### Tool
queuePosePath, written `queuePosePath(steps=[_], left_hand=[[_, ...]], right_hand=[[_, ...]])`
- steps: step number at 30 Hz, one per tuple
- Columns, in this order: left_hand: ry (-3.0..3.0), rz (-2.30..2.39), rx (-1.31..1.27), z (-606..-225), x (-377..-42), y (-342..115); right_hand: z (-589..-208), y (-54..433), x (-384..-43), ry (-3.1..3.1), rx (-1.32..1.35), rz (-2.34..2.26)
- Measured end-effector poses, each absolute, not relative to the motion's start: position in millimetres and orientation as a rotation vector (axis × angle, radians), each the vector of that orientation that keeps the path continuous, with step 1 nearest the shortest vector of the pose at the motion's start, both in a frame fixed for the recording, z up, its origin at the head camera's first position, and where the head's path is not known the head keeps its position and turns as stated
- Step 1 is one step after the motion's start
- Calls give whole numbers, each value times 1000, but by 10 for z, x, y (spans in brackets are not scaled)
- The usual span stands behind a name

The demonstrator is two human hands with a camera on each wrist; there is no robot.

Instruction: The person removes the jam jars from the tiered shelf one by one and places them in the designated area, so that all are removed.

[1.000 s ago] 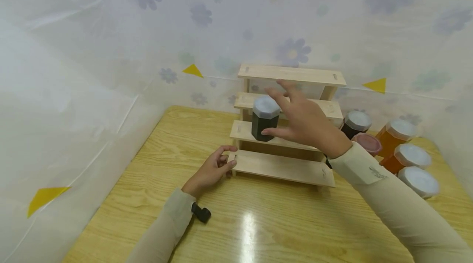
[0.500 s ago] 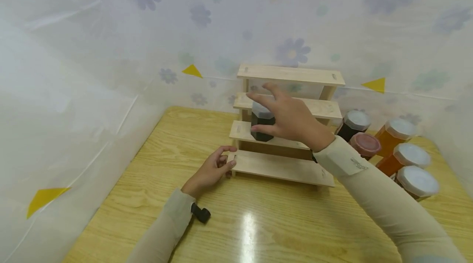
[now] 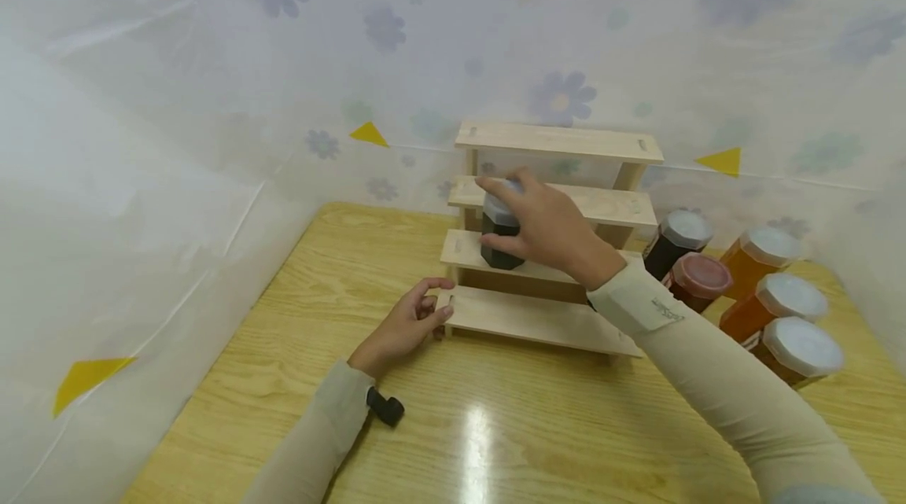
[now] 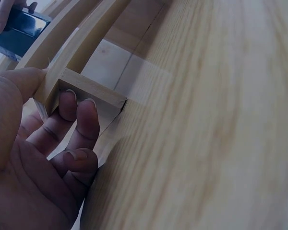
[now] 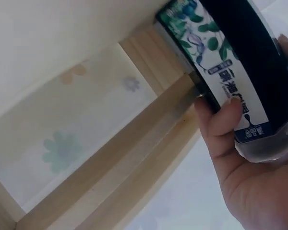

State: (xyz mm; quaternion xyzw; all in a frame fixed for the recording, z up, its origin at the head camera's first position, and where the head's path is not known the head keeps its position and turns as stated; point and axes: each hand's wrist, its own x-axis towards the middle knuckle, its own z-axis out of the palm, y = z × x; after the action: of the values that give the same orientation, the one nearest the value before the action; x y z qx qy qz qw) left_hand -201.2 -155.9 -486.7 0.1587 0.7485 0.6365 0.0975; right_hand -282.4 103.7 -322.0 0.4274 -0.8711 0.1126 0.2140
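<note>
A dark jar (image 3: 499, 259) with a pale translucent lid stands upright at the left end of a four-tier wooden shelf (image 3: 538, 318), on the second tier from the bottom. My right hand (image 3: 555, 230) holds it from the right, thumb at the front and fingers around the lid. In the right wrist view, the jar (image 5: 230, 62) shows a label with berries and green leaves, and fingers curl around it. My left hand (image 3: 402, 329) grips the bottom tier's left end. From the left wrist, curled fingertips (image 4: 89, 120) show under that board.
Right of the shelf stand several more jars: a dark one (image 3: 683, 230), a red-lidded one (image 3: 701, 276), and orange ones including one (image 3: 760, 252) at the back. A wooden table (image 3: 396, 441) bears everything. A flowered sheet (image 3: 460, 40) hangs behind.
My right hand has come back leftward onto the jar, its spread fingers closing around it. The left hand and the shelf have stayed put.
</note>
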Motion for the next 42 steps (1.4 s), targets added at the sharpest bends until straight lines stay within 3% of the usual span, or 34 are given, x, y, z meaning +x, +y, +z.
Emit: queuePosePath(steps=[27, 42], left_hand=[[2199, 1888, 441, -4876, -2000, -1548], [2164, 1905, 431, -4864, -1986, -1550]], right_hand=[[-3289, 1110, -2700, -2246, 1170, 510], [-3269, 1419, -2628, -2187, 1047, 422]])
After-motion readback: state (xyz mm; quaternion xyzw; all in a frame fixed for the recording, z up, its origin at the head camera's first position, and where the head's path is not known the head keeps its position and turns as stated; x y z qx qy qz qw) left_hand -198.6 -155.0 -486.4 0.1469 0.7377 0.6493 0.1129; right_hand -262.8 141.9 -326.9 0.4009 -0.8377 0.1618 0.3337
